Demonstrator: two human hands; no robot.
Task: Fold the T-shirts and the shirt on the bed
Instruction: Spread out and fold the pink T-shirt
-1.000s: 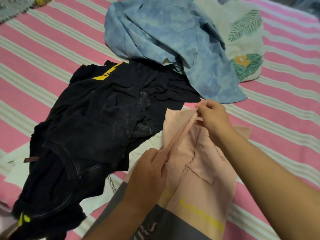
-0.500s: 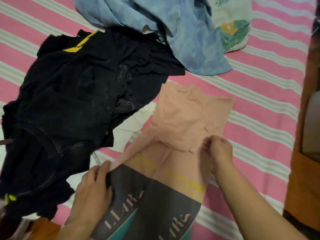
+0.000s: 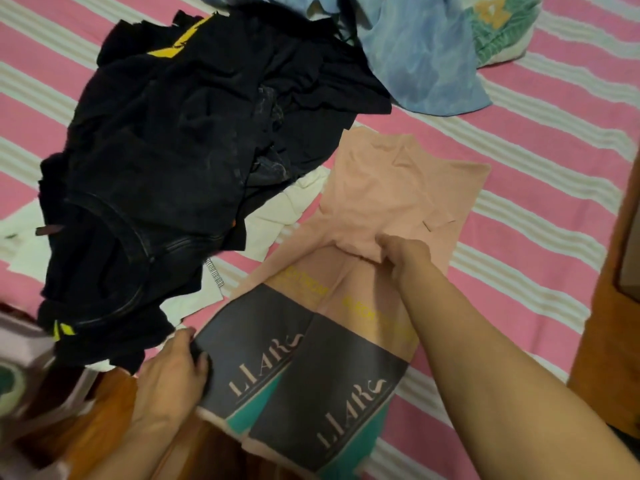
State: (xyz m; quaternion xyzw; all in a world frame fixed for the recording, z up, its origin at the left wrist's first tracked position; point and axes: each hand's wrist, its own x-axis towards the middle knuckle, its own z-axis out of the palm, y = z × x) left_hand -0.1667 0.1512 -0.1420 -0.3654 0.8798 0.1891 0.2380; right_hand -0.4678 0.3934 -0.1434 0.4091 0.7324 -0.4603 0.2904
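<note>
Where half a second ago it pinched the right edge, the right hand (image 3: 401, 252) now bunches the middle of the peach T-shirt (image 3: 391, 188), which lies lengthwise on the striped bed (image 3: 540, 188). The left hand (image 3: 175, 368) has slid nearer, gripping the dark printed panel's left edge. Beyond it, black T-shirts (image 3: 180, 140) cover a white garment (image 3: 277, 216); the blue shirt (image 3: 426, 64), cut off above, perhaps overlaps them.
</note>
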